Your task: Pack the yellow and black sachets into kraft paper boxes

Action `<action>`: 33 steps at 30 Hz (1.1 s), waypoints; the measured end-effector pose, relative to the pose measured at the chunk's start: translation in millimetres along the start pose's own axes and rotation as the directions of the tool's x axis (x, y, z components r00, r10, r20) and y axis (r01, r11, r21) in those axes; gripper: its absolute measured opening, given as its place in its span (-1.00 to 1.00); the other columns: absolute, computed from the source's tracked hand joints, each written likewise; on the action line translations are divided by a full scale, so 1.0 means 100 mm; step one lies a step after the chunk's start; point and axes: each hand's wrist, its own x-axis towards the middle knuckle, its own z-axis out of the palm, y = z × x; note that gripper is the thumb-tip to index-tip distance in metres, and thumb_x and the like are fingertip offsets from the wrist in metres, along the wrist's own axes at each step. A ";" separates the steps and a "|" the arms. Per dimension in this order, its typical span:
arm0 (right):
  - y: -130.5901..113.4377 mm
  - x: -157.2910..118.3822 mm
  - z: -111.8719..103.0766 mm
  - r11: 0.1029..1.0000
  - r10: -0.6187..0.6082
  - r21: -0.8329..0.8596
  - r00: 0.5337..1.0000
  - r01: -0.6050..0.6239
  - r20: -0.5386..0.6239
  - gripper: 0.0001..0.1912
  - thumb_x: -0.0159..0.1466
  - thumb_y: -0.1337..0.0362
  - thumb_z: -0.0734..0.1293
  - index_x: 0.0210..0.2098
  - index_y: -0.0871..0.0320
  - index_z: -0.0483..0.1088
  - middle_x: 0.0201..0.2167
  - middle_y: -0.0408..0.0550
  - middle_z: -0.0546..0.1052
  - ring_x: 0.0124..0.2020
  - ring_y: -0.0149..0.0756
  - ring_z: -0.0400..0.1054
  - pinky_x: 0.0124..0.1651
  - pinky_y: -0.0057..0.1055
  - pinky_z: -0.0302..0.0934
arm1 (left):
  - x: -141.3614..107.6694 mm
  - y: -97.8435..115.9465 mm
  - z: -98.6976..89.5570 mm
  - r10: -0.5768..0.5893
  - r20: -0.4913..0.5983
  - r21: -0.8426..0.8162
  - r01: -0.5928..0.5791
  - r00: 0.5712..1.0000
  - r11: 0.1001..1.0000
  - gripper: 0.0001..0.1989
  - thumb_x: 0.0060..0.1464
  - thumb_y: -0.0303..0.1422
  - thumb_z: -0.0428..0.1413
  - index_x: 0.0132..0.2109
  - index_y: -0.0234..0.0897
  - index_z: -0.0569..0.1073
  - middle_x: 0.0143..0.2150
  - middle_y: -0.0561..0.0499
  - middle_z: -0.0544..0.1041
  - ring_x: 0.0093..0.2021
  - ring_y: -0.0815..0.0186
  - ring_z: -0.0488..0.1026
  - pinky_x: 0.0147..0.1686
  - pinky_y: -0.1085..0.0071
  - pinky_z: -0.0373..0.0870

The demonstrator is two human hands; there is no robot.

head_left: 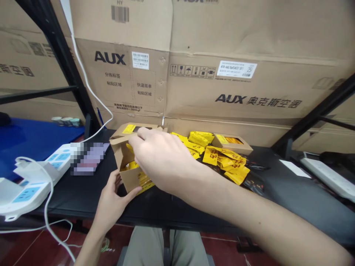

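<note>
A brown cardboard box (131, 180) stands tilted near the table's front edge, its flap raised and yellow packets inside. My left hand (115, 195) grips its lower side, thumb on the front and fingers behind. Over the box's opening is my right hand (155, 153), fingers curled downward beside a bit of yellow; what they hold is hidden. Behind lies another brown box (119, 130) with a yellow label. Yellow packets (201, 137) are piled to the right, with more yellow packets (224, 160) and black packets (253, 183) further right. A windowed box (233, 143) sits behind them.
White power strips lie at the left (36, 188) and right (327, 175), with white cables at the left. A blurred purple item (93, 157) and a white card (294, 169) rest on the black table (280, 192). Large cardboard sheets (194, 92) and black metal posts stand behind.
</note>
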 end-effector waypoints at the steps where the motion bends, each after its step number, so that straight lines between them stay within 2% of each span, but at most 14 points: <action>1: -0.04 0.03 -0.02 1.000 0.009 0.024 1.000 -0.009 0.012 -0.72 0.29 0.52 0.33 -0.01 0.30 0.49 -0.11 0.17 0.59 -0.14 -0.11 0.53 -0.19 -0.29 0.36 | 0.00 0.02 0.00 0.001 -0.002 0.002 -0.001 1.000 1.000 -0.29 -0.11 -0.11 0.45 0.15 -0.18 0.40 0.22 -0.19 0.58 0.24 -0.04 0.54 0.26 -0.02 0.48; 6: -0.19 0.12 -0.09 0.991 0.035 0.123 0.991 -0.051 0.131 -0.73 0.17 0.56 0.41 -0.14 0.29 0.52 -0.21 0.14 0.63 -0.20 -0.09 0.58 -0.22 -0.28 0.42 | -0.02 0.11 -0.01 0.052 -0.003 0.053 -0.051 0.999 0.997 -0.32 -0.11 -0.12 0.44 0.14 -0.19 0.43 0.17 -0.17 0.63 0.19 -0.05 0.59 0.20 0.04 0.53; 10: -0.22 0.19 0.03 0.988 0.034 0.140 0.971 -0.068 0.239 -0.80 0.21 0.55 0.33 -0.22 0.26 0.56 -0.28 0.14 0.65 -0.28 -0.12 0.58 -0.33 -0.31 0.40 | -0.02 0.08 -0.03 0.076 -0.010 0.097 -0.074 0.997 0.992 -0.30 -0.11 -0.14 0.43 0.16 -0.19 0.43 0.15 -0.17 0.64 0.18 -0.07 0.60 0.20 0.05 0.52; 14: -0.18 0.22 0.24 0.969 0.059 0.219 0.971 -0.111 0.232 -0.79 0.27 0.44 0.28 -0.27 0.21 0.58 -0.36 0.09 0.64 -0.32 -0.07 0.59 -0.36 -0.28 0.35 | -0.01 0.03 -0.03 0.035 0.000 0.059 -0.035 0.999 0.998 -0.25 -0.12 -0.13 0.44 0.20 -0.17 0.40 0.22 -0.18 0.60 0.24 -0.06 0.55 0.24 0.04 0.48; 17: -0.15 0.18 0.31 0.961 0.094 0.236 0.973 -0.144 0.211 -0.69 0.39 0.36 0.18 -0.22 0.18 0.58 -0.31 0.09 0.64 -0.28 -0.04 0.60 -0.34 -0.25 0.33 | 0.00 0.02 -0.03 0.018 0.007 0.041 -0.018 1.000 0.999 -0.25 -0.15 -0.14 0.45 0.18 -0.17 0.40 0.21 -0.18 0.60 0.25 -0.06 0.55 0.24 0.03 0.48; 19: -0.13 0.13 0.31 0.973 0.063 0.206 0.977 -0.105 0.202 -0.64 0.44 0.32 0.13 -0.17 0.18 0.58 -0.26 0.11 0.64 -0.24 0.00 0.60 -0.30 -0.22 0.34 | 0.00 0.02 -0.03 0.017 0.006 0.039 -0.017 1.000 0.999 -0.27 -0.15 -0.14 0.45 0.15 -0.17 0.41 0.20 -0.17 0.61 0.24 -0.06 0.55 0.23 0.04 0.49; 23: -0.11 0.00 0.32 0.993 -0.107 0.066 0.982 0.098 0.154 -0.63 0.45 0.32 0.12 0.05 0.16 0.51 -0.16 0.13 0.62 -0.16 0.04 0.57 -0.26 -0.17 0.37 | -0.01 0.02 -0.04 0.034 0.001 0.071 -0.034 0.999 0.997 -0.31 -0.12 -0.17 0.43 0.15 -0.16 0.41 0.18 -0.15 0.62 0.22 -0.05 0.57 0.21 0.06 0.51; 25: -0.11 -0.06 0.36 0.990 -0.140 0.016 0.983 0.139 0.117 -0.63 0.46 0.29 0.14 0.11 0.15 0.47 -0.17 0.14 0.61 -0.14 0.03 0.56 -0.23 -0.17 0.38 | -0.01 0.02 -0.05 0.048 -0.003 0.090 -0.047 0.999 0.995 -0.30 -0.12 -0.19 0.43 0.17 -0.18 0.41 0.15 -0.14 0.64 0.18 -0.05 0.60 0.19 0.06 0.53; 29: -0.10 -0.10 0.41 0.990 -0.135 -0.023 0.984 0.139 0.117 -0.65 0.49 0.21 0.13 0.07 0.12 0.49 -0.17 0.13 0.58 -0.08 0.03 0.55 -0.10 -0.11 0.37 | -0.01 0.04 -0.05 0.064 -0.016 0.116 -0.061 0.998 0.991 -0.29 -0.13 -0.20 0.42 0.17 -0.20 0.40 0.08 -0.12 0.66 0.11 -0.05 0.64 0.13 0.08 0.57; 33: -0.06 -0.10 0.42 0.986 -0.169 0.004 0.979 0.169 0.113 -0.68 0.47 0.24 0.15 0.01 0.13 0.50 -0.19 0.10 0.57 -0.10 0.00 0.53 -0.07 -0.10 0.34 | 0.00 0.01 -0.06 0.041 -0.002 0.119 -0.041 0.999 0.992 -0.36 -0.13 -0.21 0.43 0.09 -0.18 0.40 0.08 -0.11 0.65 0.13 -0.05 0.62 0.15 0.07 0.55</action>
